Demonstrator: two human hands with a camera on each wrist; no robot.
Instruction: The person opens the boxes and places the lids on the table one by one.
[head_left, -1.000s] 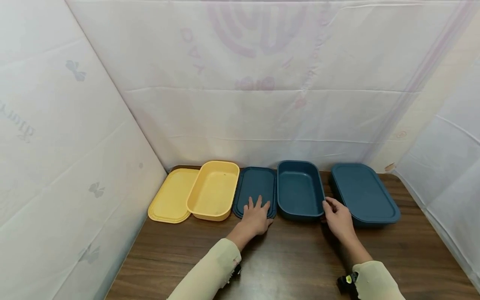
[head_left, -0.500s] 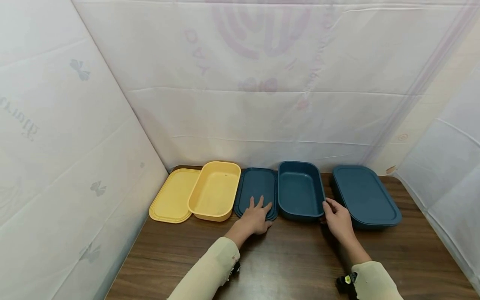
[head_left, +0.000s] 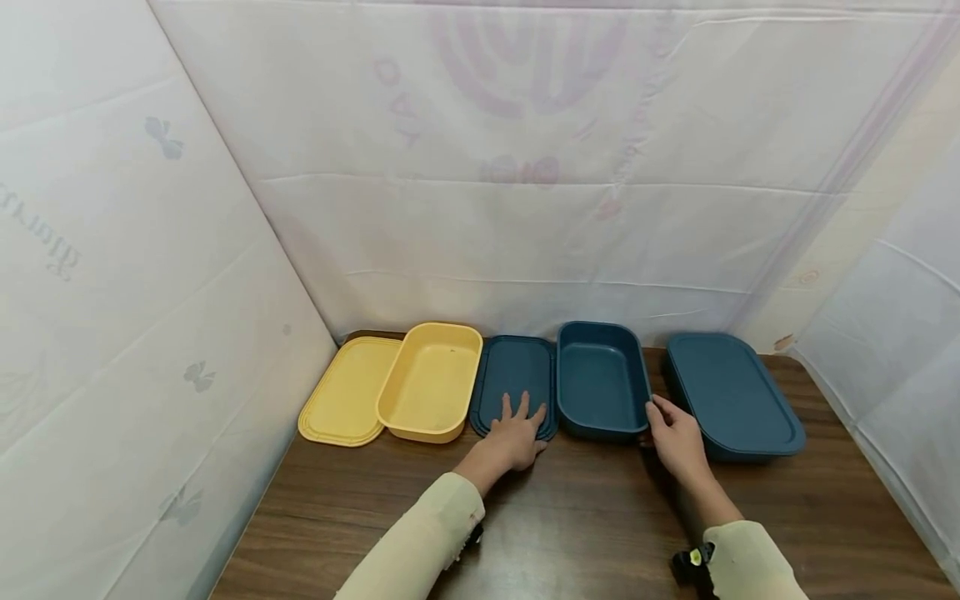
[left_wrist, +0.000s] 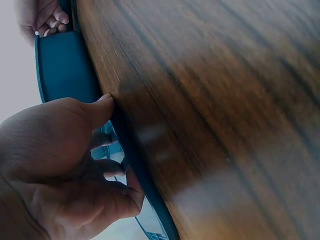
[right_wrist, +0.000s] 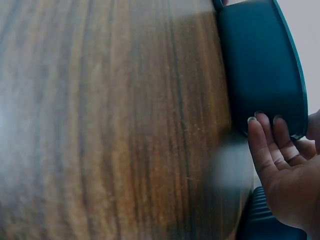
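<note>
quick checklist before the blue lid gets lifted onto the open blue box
1. Left hand on the blue lid: ok, fingers lie flat on its near end, thumb at its edge.
2. Left hand has a real grip on the lid: not ok, it only rests on top.
3. Right hand steadies the open blue box: ok, fingertips touch its near right corner.
4. Box is clear inside: ok, nothing shows in it.
5. Room beside the box: not ok, the lid touches its left side and the closed blue box sits close on its right.
6. Yellow box and yellow lid out of the way: ok, both left of the lid.
</note>
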